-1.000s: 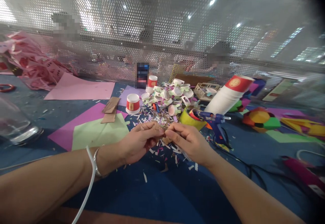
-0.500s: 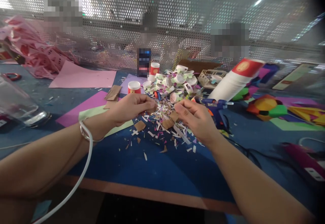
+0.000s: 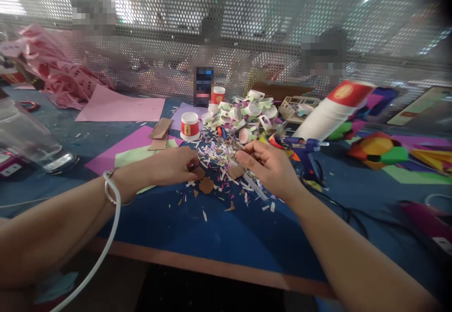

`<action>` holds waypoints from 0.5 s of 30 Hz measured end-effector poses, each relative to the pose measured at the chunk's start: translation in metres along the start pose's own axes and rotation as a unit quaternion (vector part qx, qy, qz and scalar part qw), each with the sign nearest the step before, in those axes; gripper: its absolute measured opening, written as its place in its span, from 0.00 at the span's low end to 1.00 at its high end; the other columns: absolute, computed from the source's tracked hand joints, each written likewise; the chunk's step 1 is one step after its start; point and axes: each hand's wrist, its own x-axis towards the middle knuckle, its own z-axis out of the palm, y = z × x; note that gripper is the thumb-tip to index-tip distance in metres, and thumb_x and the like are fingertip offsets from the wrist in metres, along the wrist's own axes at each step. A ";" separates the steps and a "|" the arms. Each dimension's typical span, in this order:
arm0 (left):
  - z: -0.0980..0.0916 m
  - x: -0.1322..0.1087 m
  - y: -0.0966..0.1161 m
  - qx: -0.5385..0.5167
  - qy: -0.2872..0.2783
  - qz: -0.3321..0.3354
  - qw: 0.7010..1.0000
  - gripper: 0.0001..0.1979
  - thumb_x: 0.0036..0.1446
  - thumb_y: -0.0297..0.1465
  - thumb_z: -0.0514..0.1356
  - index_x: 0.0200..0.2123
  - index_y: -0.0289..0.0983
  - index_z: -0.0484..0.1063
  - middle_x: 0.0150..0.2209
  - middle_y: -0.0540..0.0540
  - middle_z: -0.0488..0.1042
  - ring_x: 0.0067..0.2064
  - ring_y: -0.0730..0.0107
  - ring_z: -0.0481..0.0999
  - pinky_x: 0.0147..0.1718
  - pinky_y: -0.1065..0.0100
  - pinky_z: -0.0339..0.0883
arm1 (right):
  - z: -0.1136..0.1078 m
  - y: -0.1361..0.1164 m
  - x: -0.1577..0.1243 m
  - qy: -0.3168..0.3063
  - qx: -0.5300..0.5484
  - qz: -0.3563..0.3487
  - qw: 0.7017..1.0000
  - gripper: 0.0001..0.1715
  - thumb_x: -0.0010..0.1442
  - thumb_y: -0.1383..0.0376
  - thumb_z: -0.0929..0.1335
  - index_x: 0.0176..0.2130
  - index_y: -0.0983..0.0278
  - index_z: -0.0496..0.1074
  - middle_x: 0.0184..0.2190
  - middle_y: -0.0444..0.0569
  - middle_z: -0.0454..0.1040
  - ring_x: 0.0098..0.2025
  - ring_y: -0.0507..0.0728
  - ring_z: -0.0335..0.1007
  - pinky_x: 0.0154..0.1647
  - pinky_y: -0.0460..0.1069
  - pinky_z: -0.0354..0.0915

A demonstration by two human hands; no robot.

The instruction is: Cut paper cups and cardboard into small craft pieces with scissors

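Observation:
My left hand is low over the table, fingers curled and thumb apart. Its fingertips are at a small brown cardboard piece; whether they grip it I cannot see. Just in front lies a rounded cardboard piece. My right hand is over the paper scraps, thumb and fingers drawn together in a pinch. What sits between them, if anything, is hidden. Another cardboard piece lies below its fingertips. A red and white paper cup stands upright beyond my left hand.
Behind the scraps is a heap of cut cup pieces. A blue glue gun and a leaning stack of paper cups are at right. At left are a clear container, pink paper and folded cardboard.
My left hand has moved left and toward me, down to the cardboard. The rounded cardboard piece now lies on the table near it. My right hand has stayed nearly in place.

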 end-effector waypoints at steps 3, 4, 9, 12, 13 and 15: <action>0.008 0.000 -0.009 -0.059 0.006 0.015 0.998 0.10 0.56 0.36 0.61 0.40 0.38 0.73 0.39 0.44 0.78 0.36 0.61 0.75 0.31 0.65 0.61 | 0.001 0.003 -0.001 -0.033 -0.040 0.014 0.999 0.23 0.63 0.46 0.68 0.33 0.62 0.68 0.22 0.40 0.64 0.23 0.50 0.56 0.24 0.47 0.52; 0.011 0.001 -0.013 -0.077 0.011 0.015 0.997 0.10 0.56 0.36 0.60 0.40 0.38 0.72 0.37 0.45 0.78 0.35 0.63 0.75 0.30 0.66 0.61 | 0.002 0.004 -0.001 -0.048 -0.060 0.019 0.997 0.23 0.63 0.45 0.67 0.33 0.62 0.68 0.21 0.40 0.63 0.22 0.50 0.56 0.24 0.47 0.52; 0.016 0.006 -0.030 -0.151 0.030 0.039 0.987 0.09 0.59 0.38 0.59 0.36 0.38 0.73 0.32 0.48 0.77 0.32 0.67 0.75 0.29 0.68 0.60 | 0.004 0.002 0.000 -0.130 -0.188 0.016 0.973 0.25 0.64 0.44 0.65 0.32 0.62 0.68 0.20 0.40 0.65 0.22 0.50 0.59 0.26 0.47 0.51; 0.014 0.006 -0.037 -0.122 0.052 0.033 0.991 0.10 0.61 0.37 0.57 0.37 0.39 0.75 0.32 0.48 0.78 0.31 0.67 0.74 0.30 0.67 0.61 | 0.007 -0.004 -0.002 -0.171 -0.270 0.003 0.948 0.24 0.64 0.45 0.65 0.34 0.63 0.69 0.24 0.44 0.71 0.26 0.53 0.64 0.27 0.48 0.50; 0.012 0.005 -0.039 -0.109 0.069 0.024 0.991 0.10 0.61 0.37 0.57 0.39 0.39 0.75 0.33 0.47 0.79 0.32 0.66 0.74 0.30 0.67 0.61 | 0.008 -0.005 -0.003 -0.182 -0.292 0.000 0.939 0.23 0.65 0.45 0.65 0.35 0.63 0.70 0.25 0.45 0.72 0.26 0.53 0.66 0.27 0.48 0.50; 0.007 0.004 -0.044 -0.085 0.113 0.004 0.990 0.12 0.61 0.37 0.56 0.43 0.39 0.75 0.37 0.45 0.79 0.35 0.63 0.75 0.33 0.65 0.63 | 0.009 -0.008 -0.006 -0.202 -0.325 -0.005 0.924 0.21 0.66 0.47 0.65 0.38 0.63 0.70 0.27 0.46 0.75 0.29 0.55 0.69 0.28 0.48 0.50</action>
